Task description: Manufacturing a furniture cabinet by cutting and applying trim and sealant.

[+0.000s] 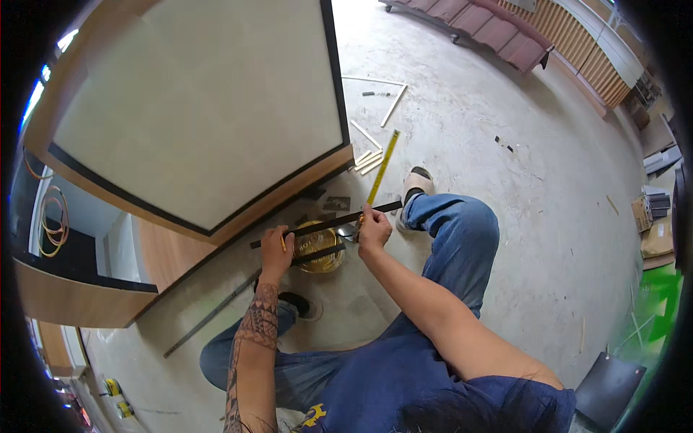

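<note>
My left hand (276, 245) grips a long thin black strip (325, 223) that runs across in front of me, and a small yellow pencil-like object shows between its fingers. My right hand (373, 229) pinches the same strip further right and also holds the end of a yellow tape measure blade (382, 167), which stretches away over the floor. A second dark strip (317, 254) lies just below, across a round gold tin (317, 247) on the floor. I am crouching, with my blue-jeaned knees on either side.
A large white panel with black edging and wood trim (202, 108) fills the upper left. A long metal strip (213, 315) lies on the concrete floor. White offcuts (375, 130) are scattered beyond. Stacked panels (498, 29) stand at the back and cardboard boxes (653, 216) at right.
</note>
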Demonstrator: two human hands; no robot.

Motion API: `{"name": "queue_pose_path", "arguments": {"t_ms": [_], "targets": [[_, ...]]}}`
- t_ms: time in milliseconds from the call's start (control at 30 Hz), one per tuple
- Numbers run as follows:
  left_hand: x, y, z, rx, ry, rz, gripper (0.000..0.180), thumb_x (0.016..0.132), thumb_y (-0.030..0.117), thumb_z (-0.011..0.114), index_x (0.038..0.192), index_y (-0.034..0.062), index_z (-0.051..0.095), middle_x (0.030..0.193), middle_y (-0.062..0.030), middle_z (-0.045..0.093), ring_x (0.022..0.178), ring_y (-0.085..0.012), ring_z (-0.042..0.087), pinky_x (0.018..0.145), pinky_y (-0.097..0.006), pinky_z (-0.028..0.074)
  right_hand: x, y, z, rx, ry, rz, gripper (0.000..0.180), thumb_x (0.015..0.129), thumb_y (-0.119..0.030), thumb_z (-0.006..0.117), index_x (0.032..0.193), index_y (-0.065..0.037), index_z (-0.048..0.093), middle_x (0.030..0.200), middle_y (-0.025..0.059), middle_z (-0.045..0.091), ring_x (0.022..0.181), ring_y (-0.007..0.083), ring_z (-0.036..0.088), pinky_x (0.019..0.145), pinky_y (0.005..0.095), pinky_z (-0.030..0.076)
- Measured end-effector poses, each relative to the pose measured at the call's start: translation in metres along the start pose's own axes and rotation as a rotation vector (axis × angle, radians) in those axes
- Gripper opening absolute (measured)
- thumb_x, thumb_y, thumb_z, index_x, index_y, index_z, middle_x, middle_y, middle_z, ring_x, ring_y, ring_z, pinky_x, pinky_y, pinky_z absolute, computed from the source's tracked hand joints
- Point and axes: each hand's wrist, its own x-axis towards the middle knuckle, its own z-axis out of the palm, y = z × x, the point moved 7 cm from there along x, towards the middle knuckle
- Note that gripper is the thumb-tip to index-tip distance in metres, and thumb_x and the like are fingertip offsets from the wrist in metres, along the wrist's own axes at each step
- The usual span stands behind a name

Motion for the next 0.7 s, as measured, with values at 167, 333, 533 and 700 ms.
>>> {"name": "queue_pose_path", "arguments": {"t_ms": [167, 333, 533, 700], "targets": [[0.024, 0.088, -0.056, 0.052, 0.098, 0.215, 0.029, 0.094, 0.02, 0.074, 0.12, 0.0073, 0.07, 0.115, -0.018, 0.067, 0.108, -0.04, 0.063, 0.092, -0.05, 0.05, -0.059, -0.069, 0.044, 0.077, -0.341, -0.13, 0.026, 0.098, -0.024, 0.077, 0.09, 0.0, 0.071, 0.077, 0.001, 0.065, 0.067, 0.0095, 0.058, 0.062, 0.0281, 0.048], [0.041, 0.167, -0.099, -0.004, 0.047, 0.36, 0.032, 0.092, 0.017, 0.075, 0.121, 0.0063, 0.068, 0.111, -0.0163, 0.067, 0.105, -0.0389, 0.064, 0.091, -0.048, 0.051, -0.094, -0.135, 0.065, 0.152, -0.62, -0.351, 0.014, 0.097, -0.011, 0.075, 0.094, 0.002, 0.071, 0.087, 0.0029, 0.06, 0.079, 0.0106, 0.059, 0.07, 0.0268, 0.047], [0.035, 0.196, -0.162, -0.179, 0.273, 0.283, 0.021, 0.092, 0.012, 0.075, 0.107, 0.0, 0.067, 0.098, -0.0183, 0.066, 0.091, -0.0392, 0.065, 0.08, -0.044, 0.054, -0.118, -0.235, 0.07, 0.14, -0.848, -0.642, 0.01, 0.095, -0.009, 0.076, 0.094, 0.0, 0.073, 0.098, 0.009, 0.066, 0.093, 0.0179, 0.064, 0.081, 0.0304, 0.052], [0.018, 0.113, -0.173, -0.473, 0.513, -0.214, 0.02, 0.098, 0.019, 0.074, 0.1, 0.0013, 0.066, 0.089, -0.0042, 0.061, 0.078, -0.0156, 0.061, 0.071, -0.035, 0.053, -0.096, -0.28, 0.079, -0.215, -1.105, -0.805, 0.013, 0.092, -0.011, 0.079, 0.096, 0.0, 0.074, 0.098, 0.0099, 0.067, 0.089, 0.0201, 0.066, 0.08, 0.0316, 0.053]]}}
